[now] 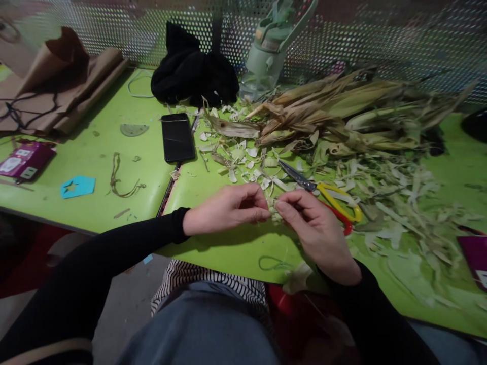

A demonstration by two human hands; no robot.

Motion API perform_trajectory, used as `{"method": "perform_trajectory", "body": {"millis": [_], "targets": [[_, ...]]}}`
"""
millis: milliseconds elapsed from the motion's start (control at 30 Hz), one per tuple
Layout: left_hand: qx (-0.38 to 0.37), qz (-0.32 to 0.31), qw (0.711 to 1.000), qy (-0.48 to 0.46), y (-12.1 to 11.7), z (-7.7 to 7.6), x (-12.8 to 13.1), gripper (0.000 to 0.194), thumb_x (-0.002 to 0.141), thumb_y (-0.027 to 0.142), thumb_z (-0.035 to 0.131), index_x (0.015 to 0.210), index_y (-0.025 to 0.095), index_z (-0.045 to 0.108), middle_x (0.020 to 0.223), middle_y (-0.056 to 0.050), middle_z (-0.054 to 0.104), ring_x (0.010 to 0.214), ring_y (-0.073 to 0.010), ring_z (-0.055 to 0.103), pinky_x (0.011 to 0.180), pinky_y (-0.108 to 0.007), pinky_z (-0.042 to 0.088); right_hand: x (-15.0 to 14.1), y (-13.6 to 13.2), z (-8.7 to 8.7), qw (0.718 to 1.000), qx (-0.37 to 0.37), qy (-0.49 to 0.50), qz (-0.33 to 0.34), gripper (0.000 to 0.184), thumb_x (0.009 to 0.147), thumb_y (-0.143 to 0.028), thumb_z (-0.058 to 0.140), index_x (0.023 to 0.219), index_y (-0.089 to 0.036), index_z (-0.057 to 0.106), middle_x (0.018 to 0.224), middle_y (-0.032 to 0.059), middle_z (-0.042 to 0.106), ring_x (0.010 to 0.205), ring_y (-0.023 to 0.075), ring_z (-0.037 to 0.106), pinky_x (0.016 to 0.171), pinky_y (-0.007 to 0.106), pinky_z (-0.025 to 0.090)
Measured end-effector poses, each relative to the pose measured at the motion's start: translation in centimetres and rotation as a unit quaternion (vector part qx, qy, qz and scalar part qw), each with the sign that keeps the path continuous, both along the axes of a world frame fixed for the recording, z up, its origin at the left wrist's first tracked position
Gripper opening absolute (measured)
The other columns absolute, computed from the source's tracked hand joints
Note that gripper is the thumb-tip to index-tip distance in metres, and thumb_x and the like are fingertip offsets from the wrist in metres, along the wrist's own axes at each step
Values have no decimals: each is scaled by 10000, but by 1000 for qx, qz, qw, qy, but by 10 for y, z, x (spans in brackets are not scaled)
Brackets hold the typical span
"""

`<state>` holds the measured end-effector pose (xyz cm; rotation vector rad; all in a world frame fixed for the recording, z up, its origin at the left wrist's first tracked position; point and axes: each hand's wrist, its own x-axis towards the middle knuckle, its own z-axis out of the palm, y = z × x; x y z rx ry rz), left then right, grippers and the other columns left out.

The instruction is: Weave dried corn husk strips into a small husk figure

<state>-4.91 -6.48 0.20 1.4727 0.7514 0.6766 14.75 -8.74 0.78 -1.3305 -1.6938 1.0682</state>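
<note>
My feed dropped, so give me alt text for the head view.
Both hands, left hand and right hand, pinch a small husk piece over a green table. Scissors, husk pile and phone lie behind.

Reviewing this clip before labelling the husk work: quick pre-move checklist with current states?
1. Left hand pinching the husk piece: ok.
2. Right hand pinching the same piece: ok.
3. Scissors lying apart from both hands, just behind the right hand: ok.
4. Scissor blades shut: cannot tell.
5. Phone lying flat beyond the scraps, away from the hands: ok.
6. Husk pile within view on the green table: ok.
</note>
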Motion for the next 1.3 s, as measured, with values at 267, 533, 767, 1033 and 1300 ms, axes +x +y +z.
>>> {"method": "perform_trajectory", "body": {"millis": [267,533,767,1033,1300], "targets": [[-88,-22,994,-56,-2,1,0,273,894,367,659,829,152,504,798,-18,654,713,-97,628,700,-260,511,1,-2,-15,993,-36,96,-50,267,894,-500,654,877,-235,623,685,-29,522,569,116,451,521,254,394],[-149,2,983,-111,-2,-9,7,214,912,277,635,875,160,460,755,-5,656,730,-100,657,700,-253,536,-2,4,-13,995,-47,83,-28,206,898,-419,671,852,-222,628,652,-48,511,557,92,433,510,222,371],[-143,-1,986,-92,-1,-4,4,149,928,201,599,1024,157,494,752,8,675,696,-87,653,664,-218,515,-6,2,-8,998,-19,54,-38,227,888,-432,675,844,-224,596,649,-44,509,546,101,444,489,234,364],[-219,29,966,-134,3,-5,1,115,928,192,609,1000,124,551,854,-55,737,784,-112,704,708,-238,532,-2,5,-13,989,-44,115,-83,332,884,-558,636,934,-244,543,707,-30,565,523,109,451,451,245,347],[-176,53,975,-123,5,-1,-1,128,933,224,606,1011,129,568,826,-31,716,760,-100,674,673,-214,506,-1,5,-6,998,-7,-29,47,294,957,-473,566,829,-225,660,753,10,651,685,149,568,620,269,445]]}}
